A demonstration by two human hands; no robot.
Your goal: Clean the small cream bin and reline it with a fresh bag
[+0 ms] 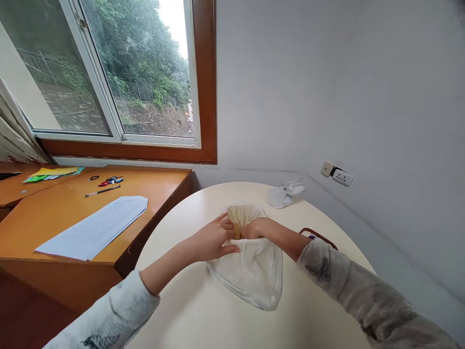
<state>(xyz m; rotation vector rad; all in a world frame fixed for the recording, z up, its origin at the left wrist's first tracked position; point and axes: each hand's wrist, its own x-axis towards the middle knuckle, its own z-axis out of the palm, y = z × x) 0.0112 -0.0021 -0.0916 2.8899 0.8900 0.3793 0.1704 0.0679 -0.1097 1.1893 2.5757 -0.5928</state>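
Note:
A small cream bin (247,211) stands on the round table, with a clear plastic bag (254,276) draped over its rim and hanging loose down the near side. My left hand (214,238) grips the bin's left rim, its thumb outside along the near edge and its fingers bent over the top. Into the mouth of the bin reaches my right hand (256,228). The fingers of that hand are hidden behind the near rim, so what they touch cannot be made out.
A knotted clear plastic bag (286,195) lies at the back of the cream round table (181,310). Behind my right forearm is a brown-edged item (319,236). To the left, a wooden desk (163,186) bears paper sheets (101,225), a pen (102,191) and scissors (109,182).

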